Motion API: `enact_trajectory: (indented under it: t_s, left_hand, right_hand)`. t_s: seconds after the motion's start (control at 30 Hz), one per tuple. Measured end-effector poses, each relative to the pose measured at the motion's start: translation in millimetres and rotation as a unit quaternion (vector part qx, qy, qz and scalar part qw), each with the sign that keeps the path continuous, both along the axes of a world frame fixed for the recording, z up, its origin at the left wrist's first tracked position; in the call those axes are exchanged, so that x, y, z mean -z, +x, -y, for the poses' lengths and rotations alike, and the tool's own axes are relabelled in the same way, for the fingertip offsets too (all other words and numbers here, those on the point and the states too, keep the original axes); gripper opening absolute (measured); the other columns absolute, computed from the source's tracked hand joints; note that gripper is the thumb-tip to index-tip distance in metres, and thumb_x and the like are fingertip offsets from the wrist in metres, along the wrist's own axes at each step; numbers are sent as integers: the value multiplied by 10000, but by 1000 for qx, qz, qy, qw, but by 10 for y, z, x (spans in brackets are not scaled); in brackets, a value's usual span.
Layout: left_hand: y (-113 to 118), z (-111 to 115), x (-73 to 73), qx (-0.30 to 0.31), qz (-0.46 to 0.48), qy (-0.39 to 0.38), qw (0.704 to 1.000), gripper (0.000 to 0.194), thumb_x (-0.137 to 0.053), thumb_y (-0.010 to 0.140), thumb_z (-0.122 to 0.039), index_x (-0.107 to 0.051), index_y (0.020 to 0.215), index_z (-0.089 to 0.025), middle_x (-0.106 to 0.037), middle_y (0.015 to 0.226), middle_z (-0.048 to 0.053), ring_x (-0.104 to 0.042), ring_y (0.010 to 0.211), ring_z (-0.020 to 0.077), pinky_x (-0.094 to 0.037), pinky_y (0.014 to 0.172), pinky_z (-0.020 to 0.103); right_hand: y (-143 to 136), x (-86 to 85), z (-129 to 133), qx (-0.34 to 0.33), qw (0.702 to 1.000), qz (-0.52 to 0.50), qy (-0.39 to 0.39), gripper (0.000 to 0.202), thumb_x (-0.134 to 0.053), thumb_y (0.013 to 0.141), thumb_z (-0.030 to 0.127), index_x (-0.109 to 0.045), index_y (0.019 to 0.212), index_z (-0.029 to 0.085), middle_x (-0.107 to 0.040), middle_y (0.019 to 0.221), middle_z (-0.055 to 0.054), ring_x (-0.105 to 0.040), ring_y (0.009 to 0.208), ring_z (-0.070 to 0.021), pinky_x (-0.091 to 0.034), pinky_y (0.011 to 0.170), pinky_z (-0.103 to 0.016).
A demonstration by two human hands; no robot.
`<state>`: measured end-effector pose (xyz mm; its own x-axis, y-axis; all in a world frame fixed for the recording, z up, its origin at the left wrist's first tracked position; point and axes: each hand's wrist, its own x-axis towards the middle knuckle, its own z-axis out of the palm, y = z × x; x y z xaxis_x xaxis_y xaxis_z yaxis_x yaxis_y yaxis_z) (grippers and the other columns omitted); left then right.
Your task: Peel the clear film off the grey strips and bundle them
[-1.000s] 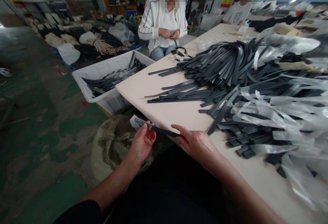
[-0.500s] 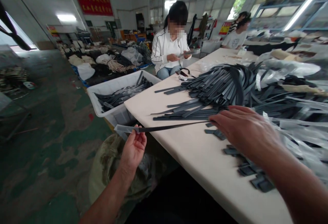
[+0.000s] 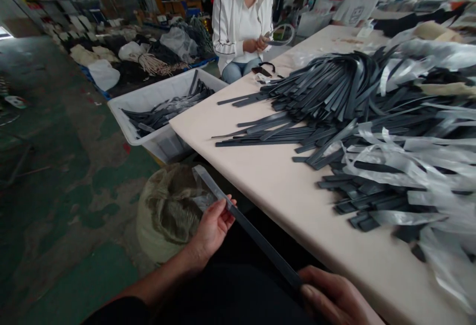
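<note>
A long dark grey strip [image 3: 263, 243] runs slantwise between my two hands, beside the table's near edge. My left hand [image 3: 215, 225] pinches it near its upper end, where a clear plastic sleeve [image 3: 208, 182] sticks out past the fingers. Lower down, my right hand [image 3: 330, 293] grips the strip between thumb and fingers; the part beyond that hand is hidden. On the table lies a big heap of similar dark strips [image 3: 334, 87], with smaller bundles [image 3: 357, 198] nearer me. Loose clear plastic sleeves [image 3: 439, 166] cover the heap's right side.
Below the table edge stands an open woven sack [image 3: 156, 221]. A white bin [image 3: 124, 122] with more strips stands past the table's corner [image 3: 186, 124]. Across from me a seated person [image 3: 241, 27] holds a looped strip; another person [image 3: 357, 8] is farther right.
My right hand has come from the heap down to the table's near edge, drawing the strip along. My left hand has shifted right and slightly down. The view has tilted downward.
</note>
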<state>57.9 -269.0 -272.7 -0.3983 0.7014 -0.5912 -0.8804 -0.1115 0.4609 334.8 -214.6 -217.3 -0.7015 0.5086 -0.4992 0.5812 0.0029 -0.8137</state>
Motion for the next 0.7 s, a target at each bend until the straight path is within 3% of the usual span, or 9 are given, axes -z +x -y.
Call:
enact_trajectory:
  t_s: [0.1, 0.23, 0.37, 0.5, 0.57, 0.7]
  left_hand:
    - [252, 17, 100, 79, 8, 2, 997, 118, -700, 847, -189, -739, 937, -125, -766, 882, 87, -704, 739, 132, -568, 644, 221]
    - [415, 17, 135, 159, 5, 2, 987, 156, -748, 808, -215, -743, 935, -124, -764, 898, 98, -703, 754, 139, -561, 653, 217]
    - [325, -35, 107, 122, -27, 11, 992, 143, -745, 809, -208, -746, 924, -123, -764, 917, 96, -699, 806, 139, -556, 687, 212]
    - [234, -50, 118, 73, -38, 1, 997, 123, -739, 815, -216, -747, 908, -135, -764, 899, 81, -690, 787, 124, -549, 684, 206]
    - [294, -29, 153, 112, -24, -6, 993, 144, -755, 800, -211, -748, 919, -131, -764, 912, 88, -691, 776, 126, -547, 669, 204]
    - [462, -4, 229, 211, -10, -3, 977, 209, -781, 776, -211, -746, 957, -114, -760, 936, 104, -688, 747, 127, -548, 668, 210]
  right_hand:
    - [-338, 177, -25, 22, 1000, -8, -6, 451, -494, 891, 582, -566, 700, 179, -598, 624, -7, -517, 553, -131, -389, 510, -232]
    - [-678, 401, -67, 71, 996, -49, -7, 413, -511, 869, 563, -524, 716, 180, -560, 608, 8, -485, 523, -116, -367, 514, -235]
    - [-548, 509, -81, 59, 989, -109, -85, 447, -560, 853, 609, -560, 810, 164, -597, 717, -3, -515, 571, -109, -395, 558, -232]
    - [-176, 559, -12, 70, 989, -49, -117, 514, -493, 882, 657, -596, 846, 155, -550, 635, 22, -442, 497, -84, -311, 475, -206]
    - [-171, 545, 10, 90, 991, -21, -100, 524, -472, 879, 666, -598, 847, 158, -542, 616, 26, -429, 465, -82, -290, 449, -205]
    - [-552, 512, -61, 105, 993, -30, -49, 464, -501, 843, 628, -572, 782, 174, -562, 612, 17, -460, 453, -93, -330, 446, -213]
